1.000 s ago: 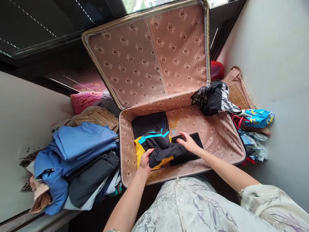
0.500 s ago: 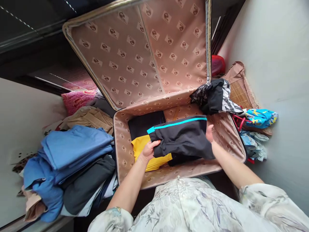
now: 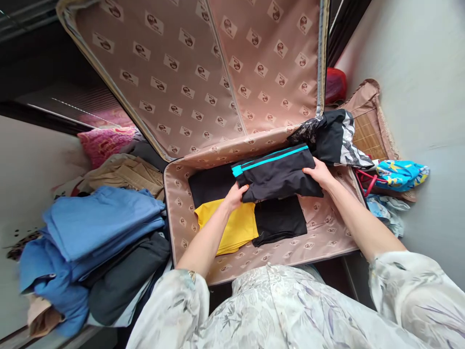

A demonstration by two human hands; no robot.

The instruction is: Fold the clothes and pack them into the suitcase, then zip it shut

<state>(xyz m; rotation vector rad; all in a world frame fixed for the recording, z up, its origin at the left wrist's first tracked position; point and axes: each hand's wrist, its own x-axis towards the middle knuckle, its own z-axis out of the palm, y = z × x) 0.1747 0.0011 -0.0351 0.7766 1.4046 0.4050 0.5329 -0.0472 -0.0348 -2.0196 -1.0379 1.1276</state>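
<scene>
Placing seems the step in hand: left hand (image 3: 236,195) and right hand (image 3: 317,172) grip the ends of a folded black garment (image 3: 278,173) over the suitcase (image 3: 329,228)'s far edge, above the yellow shirt (image 3: 232,228); next, lowering it flat.

One open suitcase with pink patterned lining (image 3: 203,160) holds four folded garments: one yellow (image 3: 232,228), two plain black (image 3: 279,220), one black with a teal stripe (image 3: 279,174). Two hands (image 3: 236,196) grip that last one.

- garment (image 3: 279,177): black, teal stripe
- suitcase lining (image 3: 203,72): pink-beige, small dark logo print
- folded top (image 3: 232,225): yellow
- clothes pile (image 3: 98,228): blue
- cushion (image 3: 105,143): pink
- sleeves (image 3: 410,286): pale floral
</scene>
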